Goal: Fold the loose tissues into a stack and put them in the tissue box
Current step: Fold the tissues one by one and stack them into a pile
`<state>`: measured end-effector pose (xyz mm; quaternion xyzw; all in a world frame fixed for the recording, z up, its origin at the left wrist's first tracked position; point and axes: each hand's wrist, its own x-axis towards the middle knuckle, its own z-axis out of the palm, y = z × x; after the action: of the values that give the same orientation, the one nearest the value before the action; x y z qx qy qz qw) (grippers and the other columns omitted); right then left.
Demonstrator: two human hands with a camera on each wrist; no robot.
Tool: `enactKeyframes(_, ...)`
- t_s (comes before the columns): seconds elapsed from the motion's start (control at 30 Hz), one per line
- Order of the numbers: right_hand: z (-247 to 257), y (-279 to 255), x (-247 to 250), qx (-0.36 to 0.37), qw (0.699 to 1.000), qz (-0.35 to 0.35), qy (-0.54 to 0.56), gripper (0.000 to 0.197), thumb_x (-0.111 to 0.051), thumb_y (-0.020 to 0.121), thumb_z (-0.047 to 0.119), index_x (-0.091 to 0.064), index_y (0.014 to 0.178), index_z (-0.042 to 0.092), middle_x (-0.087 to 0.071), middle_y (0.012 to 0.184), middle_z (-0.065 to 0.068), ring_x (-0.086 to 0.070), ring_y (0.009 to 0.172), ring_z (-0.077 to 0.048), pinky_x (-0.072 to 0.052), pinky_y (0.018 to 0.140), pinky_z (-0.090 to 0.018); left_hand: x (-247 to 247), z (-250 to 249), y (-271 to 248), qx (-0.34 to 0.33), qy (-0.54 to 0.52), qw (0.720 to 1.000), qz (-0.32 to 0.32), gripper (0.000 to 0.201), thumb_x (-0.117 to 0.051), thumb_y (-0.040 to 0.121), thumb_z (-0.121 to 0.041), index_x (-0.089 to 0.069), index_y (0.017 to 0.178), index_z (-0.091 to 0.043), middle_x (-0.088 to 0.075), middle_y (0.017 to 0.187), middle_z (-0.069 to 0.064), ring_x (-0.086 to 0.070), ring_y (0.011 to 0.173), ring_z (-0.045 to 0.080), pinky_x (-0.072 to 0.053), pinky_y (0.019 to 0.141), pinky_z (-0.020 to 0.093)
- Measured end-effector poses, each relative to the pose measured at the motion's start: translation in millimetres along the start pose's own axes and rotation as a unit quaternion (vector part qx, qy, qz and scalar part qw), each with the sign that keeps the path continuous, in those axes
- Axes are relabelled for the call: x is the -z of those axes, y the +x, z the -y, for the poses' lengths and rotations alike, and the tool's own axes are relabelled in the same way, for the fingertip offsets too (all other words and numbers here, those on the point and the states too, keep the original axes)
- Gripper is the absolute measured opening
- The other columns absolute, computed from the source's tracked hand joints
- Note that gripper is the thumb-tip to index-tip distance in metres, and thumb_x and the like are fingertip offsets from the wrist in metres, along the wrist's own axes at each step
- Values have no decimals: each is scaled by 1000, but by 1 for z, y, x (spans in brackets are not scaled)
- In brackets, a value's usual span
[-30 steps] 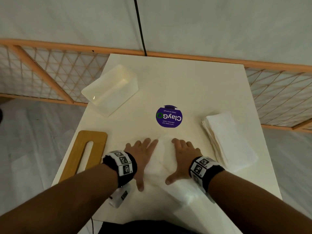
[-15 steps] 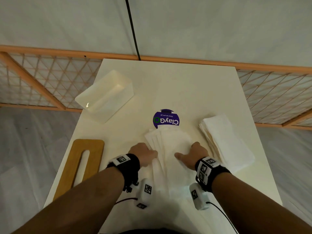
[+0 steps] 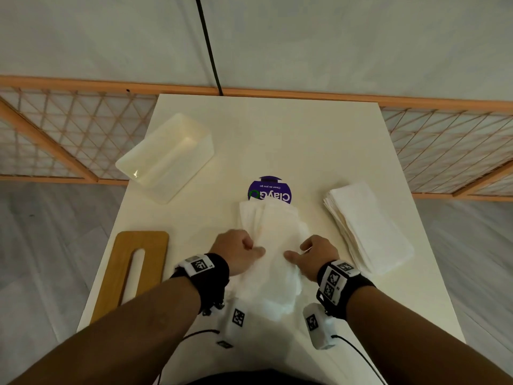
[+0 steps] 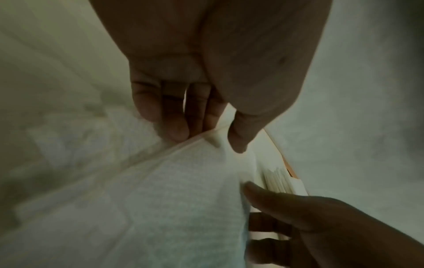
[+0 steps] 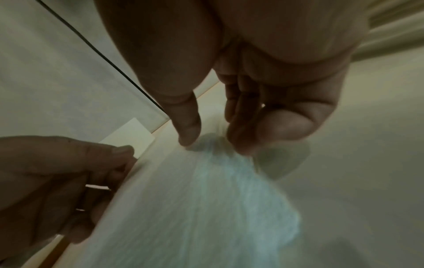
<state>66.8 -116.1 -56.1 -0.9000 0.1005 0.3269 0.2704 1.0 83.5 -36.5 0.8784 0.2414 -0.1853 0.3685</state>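
Observation:
A loose white tissue (image 3: 273,245) lies in the middle of the table, its far edge over several folded tissues (image 3: 251,215) near the purple sticker. My left hand (image 3: 238,250) pinches the tissue's left side between thumb and curled fingers (image 4: 174,130). My right hand (image 3: 312,252) pinches its right side the same way, thumb and fingertips (image 5: 190,134) meeting on the tissue (image 5: 206,190). The near part of the tissue hangs raised between my wrists. A neat stack of folded tissues (image 3: 366,226) sits to the right. The translucent tissue box (image 3: 166,158) stands open at the back left.
A wooden lid with a slot (image 3: 136,269) lies at the table's left front edge. A round purple sticker (image 3: 270,191) marks the table (image 3: 291,134) centre. An orange lattice fence (image 3: 69,132) runs behind and beside the table. A black cable (image 3: 208,43) hangs down the wall.
My hands went from lying flat on the tissue to curling and pinching its sides. The tissue now lies farther forward, its far edge reaching the sticker.

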Motion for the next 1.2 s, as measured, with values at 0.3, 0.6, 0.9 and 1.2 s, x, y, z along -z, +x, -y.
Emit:
enactKeyframes(0.3, -2, -6, -7, 10, 1000, -3, 20, 53, -79, 84, 45, -48, 121, 21, -61, 113, 0, -62, 97, -21, -52, 79, -33, -17, -11, -4, 17, -66, 997, -41, 13, -72, 91, -28, -62, 94, -20, -58, 83, -11, -60, 86, 15, -44, 74, 24)
enactKeyframes(0.6, 33, -25, -8, 83, 974, 84, 192, 49, -60, 91, 64, -66, 96, 16, -75, 90, -5, -73, 84, -25, -63, 68, -39, -12, -28, -15, 107, -400, 905, 98, 19, -63, 96, -20, -75, 102, -6, -77, 98, 11, -74, 86, 30, -59, 84, 42)
enactKeyframes(0.9, 23, -16, -6, 97, 979, 51, 174, 22, -75, 91, 35, -74, 81, 15, -76, 73, -4, -76, 75, -25, -64, 78, -44, -15, -25, -6, 103, -324, 940, 34, 40, -84, 82, -37, -65, 105, -10, -77, 95, 7, -76, 86, 22, -62, 76, 32)
enactKeyframes(1.2, 12, -19, -5, 81, 988, 9, 129, 10, -77, 83, 25, -68, 86, 20, -70, 88, 0, -67, 81, -19, -61, 77, -38, -23, -17, 1, 82, -227, 970, -42, 14, -72, 85, -15, -64, 73, -16, -65, 77, 1, -62, 79, 26, -58, 82, 45)
